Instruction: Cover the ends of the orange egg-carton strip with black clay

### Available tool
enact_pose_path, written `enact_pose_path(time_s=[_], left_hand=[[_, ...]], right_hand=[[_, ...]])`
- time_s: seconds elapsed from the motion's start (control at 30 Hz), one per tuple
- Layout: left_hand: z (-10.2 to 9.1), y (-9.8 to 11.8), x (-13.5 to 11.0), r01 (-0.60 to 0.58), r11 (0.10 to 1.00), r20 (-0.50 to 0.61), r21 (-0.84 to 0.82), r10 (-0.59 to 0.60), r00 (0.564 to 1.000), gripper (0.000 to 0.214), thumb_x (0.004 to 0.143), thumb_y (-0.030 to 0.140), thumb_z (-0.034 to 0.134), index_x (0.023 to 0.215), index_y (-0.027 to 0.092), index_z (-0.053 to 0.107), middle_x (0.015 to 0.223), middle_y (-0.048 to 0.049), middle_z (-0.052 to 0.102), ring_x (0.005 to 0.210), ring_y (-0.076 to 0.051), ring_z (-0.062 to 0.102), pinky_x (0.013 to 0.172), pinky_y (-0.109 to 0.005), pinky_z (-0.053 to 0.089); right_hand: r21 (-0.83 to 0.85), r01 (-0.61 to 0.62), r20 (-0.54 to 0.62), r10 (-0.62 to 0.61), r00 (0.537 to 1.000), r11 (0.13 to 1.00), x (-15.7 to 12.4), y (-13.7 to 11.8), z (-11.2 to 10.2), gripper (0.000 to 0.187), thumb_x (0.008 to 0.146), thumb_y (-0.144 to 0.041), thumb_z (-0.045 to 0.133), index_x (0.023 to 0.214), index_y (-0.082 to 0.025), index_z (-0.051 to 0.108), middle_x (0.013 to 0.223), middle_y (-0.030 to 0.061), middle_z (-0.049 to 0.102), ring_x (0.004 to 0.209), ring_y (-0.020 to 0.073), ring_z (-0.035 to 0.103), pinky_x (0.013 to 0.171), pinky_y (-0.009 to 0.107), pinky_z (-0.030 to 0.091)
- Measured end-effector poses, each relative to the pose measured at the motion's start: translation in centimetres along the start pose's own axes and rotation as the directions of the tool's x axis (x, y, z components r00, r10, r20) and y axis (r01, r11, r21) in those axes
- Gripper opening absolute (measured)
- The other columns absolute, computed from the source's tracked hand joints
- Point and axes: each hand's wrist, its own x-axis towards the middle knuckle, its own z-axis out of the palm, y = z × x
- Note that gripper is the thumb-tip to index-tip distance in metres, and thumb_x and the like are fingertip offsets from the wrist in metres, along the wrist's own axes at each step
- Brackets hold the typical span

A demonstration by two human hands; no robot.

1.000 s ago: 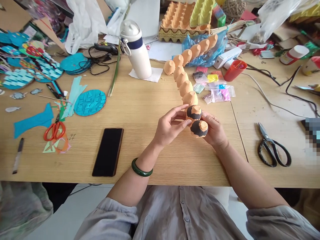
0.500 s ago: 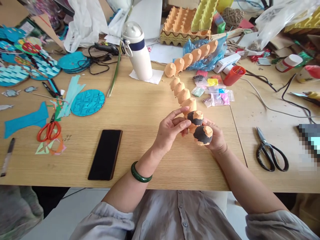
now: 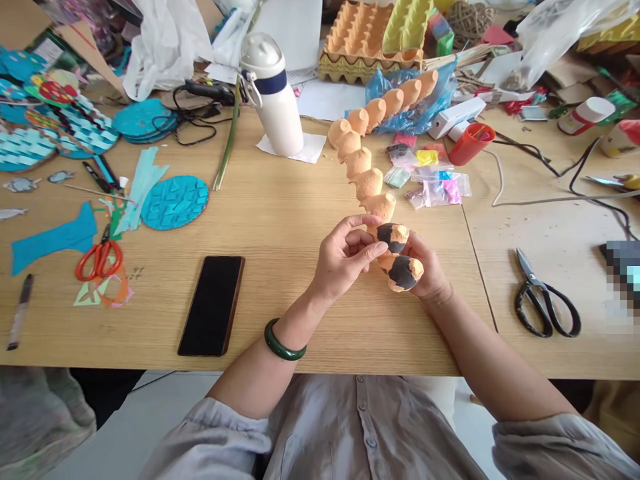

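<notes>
A strip of orange egg-carton cups [image 3: 369, 183] runs away from me over the table, its near end raised in my hands. The two nearest cups carry a dark grey layer [image 3: 400, 272] around their sides, with orange tips left showing. My left hand [image 3: 345, 257] pinches the strip from the left, thumb by the second grey-covered cup. Behind the nearest cups, my right hand [image 3: 429, 270] grips the strip from the right; its fingertips are mostly hidden. Another row of orange cups [image 3: 394, 101] lies farther back, close to the far end of the held strip.
Small bags of coloured clay [image 3: 440, 183] and a red cup [image 3: 471, 143] lie to the right. Black-handled scissors [image 3: 545, 300] rest at right, a phone [image 3: 212, 307] and red scissors [image 3: 99, 259] at left. A white bottle [image 3: 273, 97] and egg trays [image 3: 357, 40] stand behind.
The held strip has tilted slightly, and its two grey-covered cups now turn their tips more to the right. Its far end now appears closer to the back row. Both hands keep their hold.
</notes>
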Motion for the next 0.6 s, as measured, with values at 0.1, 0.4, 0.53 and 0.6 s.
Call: enact_pose_path(time_s=[0.1, 0.4, 0.53, 0.6], left_hand=[[-0.2, 0.0, 0.1, 0.009, 1.0, 0.026, -0.027, -0.008, 1.0, 0.047, 0.079, 0.041, 0.088, 0.115, 0.022, 0.065, 0.068, 0.007, 0.066, 0.051, -0.005, 0.052, 0.05, -0.022, 0.04], [0.0, -0.2, 0.2, 0.335, 0.911, 0.07, -0.243, -0.328, 0.942, 0.052, 0.074, 0.042, 0.088, 0.113, 0.019, 0.062, 0.082, 0.0006, 0.077, 0.05, -0.009, 0.061, 0.052, -0.025, 0.052], [0.1, 0.1, 0.4, 0.483, 0.785, 0.083, -0.388, -0.492, 0.867, 0.036, 0.079, 0.038, 0.084, 0.104, 0.018, 0.07, 0.091, -0.0032, 0.08, 0.053, -0.007, 0.062, 0.052, -0.023, 0.056], [0.1, 0.2, 0.4, 0.507, 0.76, 0.099, -0.406, -0.515, 0.851, 0.033, 0.08, 0.041, 0.086, 0.098, 0.017, 0.071, 0.085, -0.0018, 0.078, 0.053, -0.006, 0.061, 0.05, -0.02, 0.055]], right_hand=[[0.042, -0.034, 0.029, 0.033, 0.999, 0.999, 0.1, 0.2, 0.2, 0.04, 0.082, -0.062, 0.074, 0.078, -0.024, 0.064, 0.066, 0.0005, 0.064, 0.062, 0.0201, 0.063, 0.062, 0.035, 0.056], [0.096, 0.076, -0.089, -0.067, 0.994, 0.993, 0.1, 0.2, -1.3, 0.042, 0.082, -0.061, 0.081, 0.079, -0.024, 0.062, 0.068, -0.0019, 0.064, 0.059, 0.0157, 0.06, 0.056, 0.03, 0.053], [0.151, 0.081, -0.104, -0.066, 0.992, 0.985, 0.0, -0.2, -1.0, 0.046, 0.065, -0.052, 0.096, 0.069, -0.02, 0.064, 0.061, -0.0044, 0.06, 0.052, 0.0099, 0.053, 0.05, 0.023, 0.048], [0.153, 0.068, -0.113, -0.051, 0.992, 0.986, -0.2, -0.3, -0.8, 0.047, 0.059, -0.051, 0.099, 0.068, -0.018, 0.067, 0.059, -0.0041, 0.062, 0.051, 0.0088, 0.054, 0.048, 0.021, 0.047]])
